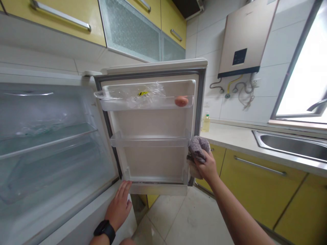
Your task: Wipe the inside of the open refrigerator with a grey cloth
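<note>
My right hand (207, 167) is closed round a bunched grey cloth (199, 148), which lies against the outer edge of the open fridge door (150, 160). Near the hinge side, my left hand (120, 204) has its fingers stretched out by the lower corner of the door; whether they touch it I cannot tell. An egg (181, 101) and a crumpled clear plastic bag (146, 95) sit in the top door shelf (171, 102). The middle door shelf (150, 141) is clear plastic.
At left is the fridge interior (51, 112) with a glass shelf (51, 139). To the right run a counter (230, 139), a steel sink (288, 143) and a bottle of yellowish liquid (206, 123). A water heater (247, 37) hangs above; yellow cabinets (245, 183) line the floor.
</note>
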Tool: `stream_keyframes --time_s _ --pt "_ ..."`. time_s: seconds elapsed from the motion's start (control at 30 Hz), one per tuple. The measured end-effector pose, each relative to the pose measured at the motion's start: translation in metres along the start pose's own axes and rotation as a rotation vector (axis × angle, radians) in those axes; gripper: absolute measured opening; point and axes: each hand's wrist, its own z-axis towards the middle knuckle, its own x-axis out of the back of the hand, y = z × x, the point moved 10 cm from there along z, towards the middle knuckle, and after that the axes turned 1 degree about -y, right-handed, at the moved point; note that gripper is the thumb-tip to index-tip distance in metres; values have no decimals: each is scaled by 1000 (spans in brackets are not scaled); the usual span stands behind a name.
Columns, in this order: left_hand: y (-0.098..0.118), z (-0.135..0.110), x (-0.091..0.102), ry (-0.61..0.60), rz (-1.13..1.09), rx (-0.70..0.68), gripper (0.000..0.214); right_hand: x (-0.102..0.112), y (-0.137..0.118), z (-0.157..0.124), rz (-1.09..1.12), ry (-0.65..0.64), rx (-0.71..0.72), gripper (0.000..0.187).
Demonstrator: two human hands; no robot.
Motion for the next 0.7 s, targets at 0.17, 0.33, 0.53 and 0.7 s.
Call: stream_keyframes --time_s 0.17,0.33,0.53,0.7 --pt "-2 0 1 -19 3 23 63 27 -49 50 21 134 154 31" --pt "-4 0 7 -47 -32 58 60 29 -55 40 30 156 118 30" --pt "-13 -4 5 -48 -25 70 60 -6 17 -68 -26 -7 28 48" --pt "-19 -4 2 -74 -22 67 60 -14 48 -110 -119 -111 117 59"
